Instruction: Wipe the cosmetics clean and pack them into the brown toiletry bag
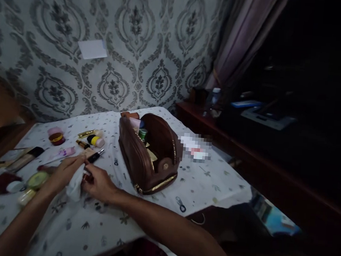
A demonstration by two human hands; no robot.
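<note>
Over the left part of the table, my left hand (65, 172) is closed on a white cloth or wipe (76, 185) that hangs down between my hands. My right hand (101, 185) meets it with curled fingers, around a small reddish-brown item (87, 176) whose kind is mostly hidden. Just beyond my fingertips lies a black tube with a silver tip (95, 155). To the right stands a brown toiletry bag (132, 160), unzipped, with a green-capped container (142, 134) and other items inside.
Cosmetics lie around my hands: a yellow-and-black bottle (93, 139), a gold tube (86, 133), an amber jar (56, 138), a pink-and-white tube (63, 152), a dark red bottle (3, 183) and a green-lidded jar (37, 180). A dark wooden ledge (195, 118) runs along the right.
</note>
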